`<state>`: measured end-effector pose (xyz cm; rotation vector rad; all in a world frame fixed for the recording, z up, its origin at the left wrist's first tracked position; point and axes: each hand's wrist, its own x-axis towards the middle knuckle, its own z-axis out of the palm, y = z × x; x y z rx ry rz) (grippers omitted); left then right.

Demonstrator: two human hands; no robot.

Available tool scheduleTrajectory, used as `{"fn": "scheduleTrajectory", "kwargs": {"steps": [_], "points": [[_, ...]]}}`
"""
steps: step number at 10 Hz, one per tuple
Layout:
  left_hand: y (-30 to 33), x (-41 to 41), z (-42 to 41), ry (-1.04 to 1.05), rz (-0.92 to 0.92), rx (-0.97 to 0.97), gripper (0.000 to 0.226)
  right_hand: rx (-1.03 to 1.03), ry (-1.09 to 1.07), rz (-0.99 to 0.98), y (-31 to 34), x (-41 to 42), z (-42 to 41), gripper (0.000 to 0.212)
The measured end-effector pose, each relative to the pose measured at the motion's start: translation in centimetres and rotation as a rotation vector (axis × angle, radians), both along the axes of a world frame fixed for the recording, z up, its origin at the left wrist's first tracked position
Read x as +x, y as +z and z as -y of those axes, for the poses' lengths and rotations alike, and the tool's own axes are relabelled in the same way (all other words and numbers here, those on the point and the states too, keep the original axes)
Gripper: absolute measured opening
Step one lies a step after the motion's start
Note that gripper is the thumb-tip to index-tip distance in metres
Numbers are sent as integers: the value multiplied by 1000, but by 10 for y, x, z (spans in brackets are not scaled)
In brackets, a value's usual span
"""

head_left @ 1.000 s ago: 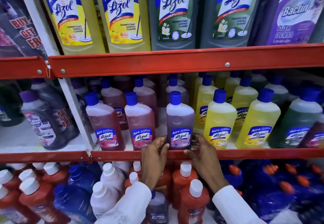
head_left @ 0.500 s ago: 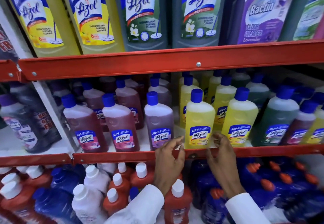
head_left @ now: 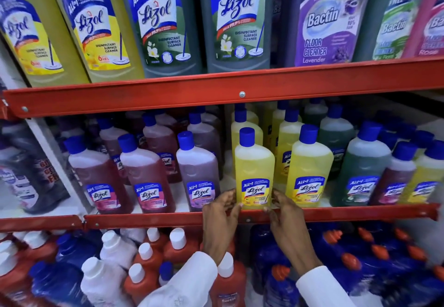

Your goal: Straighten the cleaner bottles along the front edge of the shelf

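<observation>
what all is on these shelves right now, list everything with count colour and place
large Lizol bottles: four, two yellow, two grey-green, top shelf left
Bactin bottles: three, purple, green, pink, top shelf right
front-row Lizol bottles: about eight, pink, purple, yellow, green, middle shelf
held yellow bottle: one, middle shelf front edge
orange bottles: several, white caps, bottom shelf left
blue bottles: many, orange caps, bottom shelf right
shelf rails: red
left hand, right hand: either side of held yellow bottle

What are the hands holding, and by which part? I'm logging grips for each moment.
Both hands, left and right, hold one yellow Lizol bottle by the lower sides, beside its label.
</observation>
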<state>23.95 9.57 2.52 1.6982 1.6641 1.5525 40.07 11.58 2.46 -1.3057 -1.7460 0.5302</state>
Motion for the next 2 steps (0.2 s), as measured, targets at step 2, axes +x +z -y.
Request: {"fn": "scheduleTrajectory", "kwargs": {"steps": [2], "points": [[2,2,3,0,4,30,33,-4,4,-20,-6,3,-3,44]]}}
